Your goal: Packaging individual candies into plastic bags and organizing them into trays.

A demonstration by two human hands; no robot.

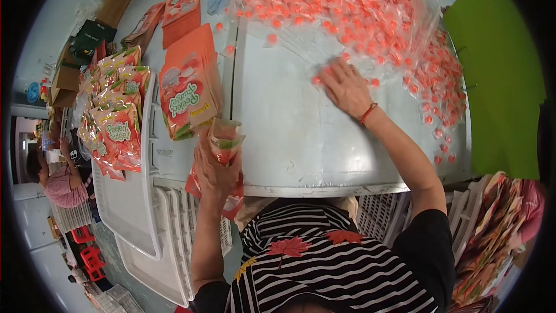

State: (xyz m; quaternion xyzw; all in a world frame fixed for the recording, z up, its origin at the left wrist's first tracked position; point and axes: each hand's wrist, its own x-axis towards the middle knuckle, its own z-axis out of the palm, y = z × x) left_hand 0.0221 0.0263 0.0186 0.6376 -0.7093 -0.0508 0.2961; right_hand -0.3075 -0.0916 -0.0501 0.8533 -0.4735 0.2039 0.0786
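Head view: left hand (215, 169) grips a pouch (225, 146), mouth and long axis pointing away; right hand (350, 90) spread over candies (317, 80).

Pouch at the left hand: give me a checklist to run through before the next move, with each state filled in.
1. Pouch secure: ok, the left hand has a grip around it.
2. Pouch mouth up: ok, its top end points away from the body, above the fingers.
3. Pouch contents known: cannot tell, the inside is not clear.
4. Right hand at the candy heap: ok, it lies palm down at the near edge.
5. Right palm free: cannot tell, its underside is hidden.
6. All candies in the heap: not ok, a stray candy lies off to the left.
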